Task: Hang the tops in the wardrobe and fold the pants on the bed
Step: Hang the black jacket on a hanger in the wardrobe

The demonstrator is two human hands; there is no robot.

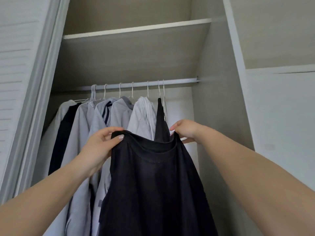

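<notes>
A black top (153, 181) hangs between my two hands in front of the open wardrobe, its round neckline facing me. My left hand (100, 147) grips the left shoulder of the top, thumb on the front of the fabric. My right hand (185, 130) pinches the right shoulder. Above and behind runs the metal rail (179, 81), carrying several white wire hangers. Several light grey and white tops (119, 114) hang on it, and a narrow black garment (161, 120) hangs just behind my right hand. Whether a hanger is inside the black top cannot be seen.
A bare shelf (136, 28) spans the wardrobe above the rail. A louvred sliding door (22, 82) stands at the left. The wardrobe's side panel (219, 108) rises at the right, with a stretch of bare rail beside it.
</notes>
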